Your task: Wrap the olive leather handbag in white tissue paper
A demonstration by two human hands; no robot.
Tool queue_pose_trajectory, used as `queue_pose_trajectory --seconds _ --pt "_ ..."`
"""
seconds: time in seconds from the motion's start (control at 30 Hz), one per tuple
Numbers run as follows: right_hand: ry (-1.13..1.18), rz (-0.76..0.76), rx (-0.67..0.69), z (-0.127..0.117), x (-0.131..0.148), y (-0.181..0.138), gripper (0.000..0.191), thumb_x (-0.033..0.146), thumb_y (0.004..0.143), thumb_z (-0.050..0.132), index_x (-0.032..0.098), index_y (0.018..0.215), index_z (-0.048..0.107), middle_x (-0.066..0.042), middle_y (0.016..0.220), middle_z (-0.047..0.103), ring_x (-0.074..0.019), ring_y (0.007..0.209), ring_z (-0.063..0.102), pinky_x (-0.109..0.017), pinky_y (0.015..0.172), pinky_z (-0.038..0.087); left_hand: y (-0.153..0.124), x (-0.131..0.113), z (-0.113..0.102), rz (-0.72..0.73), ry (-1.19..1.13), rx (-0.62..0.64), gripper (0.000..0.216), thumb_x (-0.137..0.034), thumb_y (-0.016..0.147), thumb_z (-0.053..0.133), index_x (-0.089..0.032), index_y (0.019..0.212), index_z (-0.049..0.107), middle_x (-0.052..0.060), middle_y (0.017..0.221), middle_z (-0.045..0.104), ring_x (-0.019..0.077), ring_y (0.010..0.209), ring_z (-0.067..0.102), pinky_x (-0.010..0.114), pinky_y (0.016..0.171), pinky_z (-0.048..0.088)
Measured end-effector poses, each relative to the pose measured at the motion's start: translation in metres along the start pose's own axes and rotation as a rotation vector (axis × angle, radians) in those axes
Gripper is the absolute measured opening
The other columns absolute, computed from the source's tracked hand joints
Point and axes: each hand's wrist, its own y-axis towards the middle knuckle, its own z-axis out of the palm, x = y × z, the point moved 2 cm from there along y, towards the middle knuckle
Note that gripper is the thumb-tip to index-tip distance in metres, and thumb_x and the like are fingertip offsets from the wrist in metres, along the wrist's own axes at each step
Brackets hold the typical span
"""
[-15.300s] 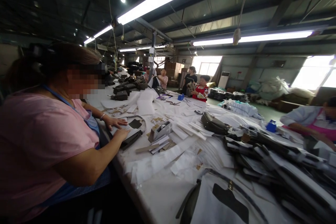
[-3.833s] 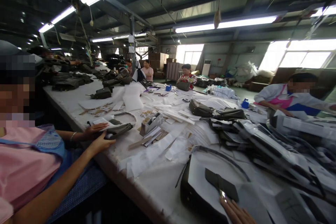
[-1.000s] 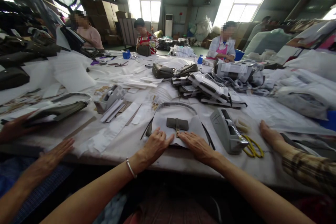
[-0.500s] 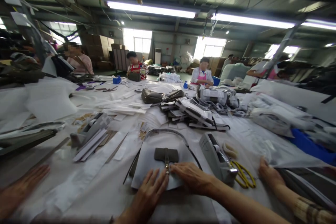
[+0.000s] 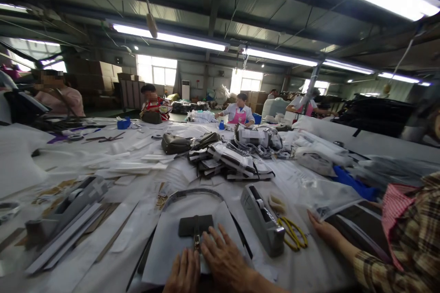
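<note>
A dark handbag lies flat in front of me, with a white sheet (image 5: 160,247) spread across its front. Its wrapped handle (image 5: 195,191) arches away from me. On top of the sheet sits a dark flap tab (image 5: 187,226) with a small metal clasp (image 5: 197,241). My left hand (image 5: 184,270) rests flat on the sheet just below the clasp, fingers stretched out. To the right of the clasp lies my right hand (image 5: 227,256), its fingers spread over the sheet. Neither hand grasps anything.
Right of the bag stand a grey tape dispenser (image 5: 263,222) and yellow-handled scissors (image 5: 294,233). Another dispenser (image 5: 74,206) is at left, beside paper strips (image 5: 68,238). Wrapped bags (image 5: 230,158) are piled ahead. A co-worker's hand (image 5: 325,231) holds a plastic-covered bag at right.
The view has swung right, so things sit further left. My right hand has gone from fingers near the clasp to lying spread beside it. Another person's hand at far left has left view.
</note>
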Motion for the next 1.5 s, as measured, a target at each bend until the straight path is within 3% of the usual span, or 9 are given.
queue_pose_trajectory --seconds 0.1,0.2,0.37,0.6,0.83,1.0,1.2,1.4,1.5 --pt "-0.136 0.04 -0.304 0.022 0.018 -0.006 0.037 0.026 0.096 0.045 0.022 0.13 0.058 -0.004 0.124 0.069 -0.0261 0.116 0.06 -0.042 0.103 0.047 0.0 0.001 0.003 -0.02 -0.016 -0.091 0.033 -0.015 0.086 0.043 -0.019 0.1 0.072 0.008 0.102 0.071 0.0249 0.097 0.063 0.04 0.086 0.049" --pt "-0.153 0.04 -0.399 0.022 0.029 -0.011 0.045 0.017 0.09 0.042 0.02 0.132 0.058 -0.003 0.122 0.07 -0.0252 0.114 0.06 -0.042 0.1 0.048 0.003 0.011 -0.004 -0.013 -0.1 -0.121 0.034 -0.012 0.088 0.039 -0.017 0.104 0.07 0.007 0.103 0.071 0.0214 0.098 0.063 0.035 0.087 0.048" --pt "-0.114 0.022 -0.275 -0.009 0.028 -0.01 0.053 0.014 0.082 0.042 0.014 0.133 0.056 -0.007 0.128 0.066 -0.026 0.118 0.058 -0.044 0.104 0.044 0.025 0.028 -0.036 0.023 -0.238 0.115 0.033 -0.011 0.093 0.041 -0.014 0.12 0.059 0.007 0.111 0.069 0.0196 0.099 0.063 0.034 0.089 0.047" --pt "-0.124 -0.02 -0.211 -0.025 -0.001 0.004 0.06 0.005 0.084 0.04 0.019 0.142 0.047 -0.008 0.129 0.063 -0.0265 0.115 0.058 -0.045 0.101 0.046 0.075 0.051 -0.06 -0.002 -0.43 0.391 0.022 -0.016 0.093 0.046 -0.01 0.115 0.05 0.007 0.094 0.066 0.0201 0.08 0.064 0.035 0.073 0.052" --pt "0.02 -0.055 -0.199 -0.031 -0.012 0.024 0.048 -0.001 0.085 0.036 0.016 0.126 0.055 -0.01 0.111 0.069 -0.0227 0.093 0.066 -0.035 0.083 0.052 0.074 0.053 -0.053 -0.094 -0.448 0.414 0.033 -0.022 0.094 0.049 -0.013 0.126 0.048 0.007 0.105 0.066 0.0208 0.085 0.064 0.036 0.076 0.051" --pt "0.058 -0.094 -0.173 -0.033 -0.017 0.042 0.037 -0.001 0.088 0.034 0.017 0.11 0.057 -0.008 0.098 0.07 -0.021 0.081 0.066 -0.033 0.076 0.05 0.067 0.046 -0.045 -0.111 -0.11 0.127 0.041 -0.024 0.103 0.029 -0.015 0.137 0.05 0.011 0.148 0.046 0.0262 0.13 0.047 0.044 0.107 0.038" --pt "0.08 -0.071 -0.07 -0.045 -0.016 0.062 0.027 0.003 0.092 0.037 0.018 0.102 0.057 -0.006 0.085 0.069 -0.0203 0.072 0.065 -0.033 0.07 0.049 0.069 0.059 -0.035 -0.156 -0.159 0.168 0.039 -0.018 0.102 0.035 -0.006 0.138 0.044 0.013 0.116 0.065 0.0199 0.1 0.062 0.038 0.092 0.045" --pt "-0.068 -0.036 -0.063 -0.056 -0.007 0.054 0.053 0.008 0.088 0.047 0.016 0.14 0.046 -0.014 0.129 0.06 -0.032 0.123 0.053 -0.054 0.106 0.038 0.062 0.072 -0.044 -0.124 -0.276 0.189 0.028 -0.013 0.1 0.038 -0.008 0.125 0.05 0.01 0.105 0.067 0.0184 0.086 0.064 0.034 0.078 0.047" --pt "-0.132 -0.042 -0.061 -0.054 -0.007 0.04 0.057 0.004 0.087 0.044 0.017 0.142 0.046 -0.013 0.135 0.058 -0.0333 0.129 0.048 -0.057 0.109 0.034 0.057 0.07 -0.048 -0.113 -0.306 0.186 0.026 -0.013 0.1 0.04 -0.01 0.123 0.051 0.009 0.106 0.067 0.0182 0.087 0.064 0.033 0.077 0.047"
